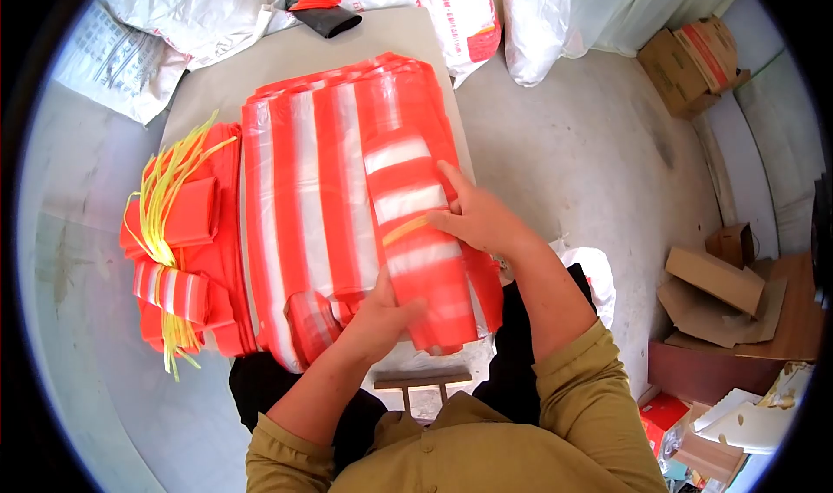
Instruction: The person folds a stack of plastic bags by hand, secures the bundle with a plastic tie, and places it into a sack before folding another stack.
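Observation:
A folded bundle of red-and-white striped plastic bags (408, 180) lies on the right part of a broad stack of striped plastic bags (304, 163). A yellow-orange strip (404, 230) crosses the middle of the bundle. My right hand (477, 213) grips the bundle's right edge, its fingers close to the strip's end. At the bundle's lower left edge, my left hand (382, 318) takes hold with the thumb pointing up; some of its fingertips are blurred. Left of the stack, yellow plastic strips (160, 198) lie over red folded bags (186, 215) and a small striped roll (173, 293).
The stack sits on a beige tabletop (213, 81). At its far end are a black-and-red plastic piece (325, 16) and white sacks (200, 7). Cardboard boxes (690, 63) stand far right, with opened cartons (720, 293) nearer. A wooden stool edge (423, 379) shows between my legs.

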`<state>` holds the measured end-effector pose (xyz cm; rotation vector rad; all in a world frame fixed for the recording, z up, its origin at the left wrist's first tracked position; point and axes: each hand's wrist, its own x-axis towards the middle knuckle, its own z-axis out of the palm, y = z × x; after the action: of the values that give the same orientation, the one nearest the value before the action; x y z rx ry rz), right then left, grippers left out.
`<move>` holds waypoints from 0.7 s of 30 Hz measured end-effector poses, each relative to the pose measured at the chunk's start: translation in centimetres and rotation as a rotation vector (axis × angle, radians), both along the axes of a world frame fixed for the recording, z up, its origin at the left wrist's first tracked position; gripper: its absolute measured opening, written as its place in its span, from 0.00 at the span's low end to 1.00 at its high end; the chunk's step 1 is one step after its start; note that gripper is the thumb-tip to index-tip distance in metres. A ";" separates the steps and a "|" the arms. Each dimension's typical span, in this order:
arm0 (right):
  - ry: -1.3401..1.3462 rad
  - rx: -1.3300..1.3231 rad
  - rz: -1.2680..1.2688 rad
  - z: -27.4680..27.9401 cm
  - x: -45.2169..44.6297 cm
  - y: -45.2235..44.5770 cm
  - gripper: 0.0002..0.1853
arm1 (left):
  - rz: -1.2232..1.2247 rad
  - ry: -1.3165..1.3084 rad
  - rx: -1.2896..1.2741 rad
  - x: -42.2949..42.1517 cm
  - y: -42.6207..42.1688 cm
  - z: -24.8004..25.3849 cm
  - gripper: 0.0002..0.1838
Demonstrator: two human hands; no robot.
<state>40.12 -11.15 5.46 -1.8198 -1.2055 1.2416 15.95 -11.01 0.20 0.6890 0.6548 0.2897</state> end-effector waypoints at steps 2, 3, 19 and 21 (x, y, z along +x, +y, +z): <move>-0.022 0.059 -0.017 -1.3 -0.3 0.0 0.51 | -0.003 -0.009 0.024 0.0 -0.1 -0.5 0.46; -0.032 0.087 -0.026 -1.7 -0.5 -0.1 0.51 | -0.005 -0.012 0.035 0.0 -0.2 -0.6 0.46; -0.304 0.092 -0.090 0.2 -1.5 -0.1 0.37 | -0.100 0.245 0.384 0.2 -0.4 0.4 0.38; -0.595 0.333 -0.113 -1.0 -1.7 -0.5 0.30 | -0.136 0.304 0.529 0.0 -0.4 0.9 0.36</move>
<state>38.41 -11.65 4.45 -2.0203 -1.4845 0.3973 15.97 -11.43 1.07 1.2964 0.8249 0.2347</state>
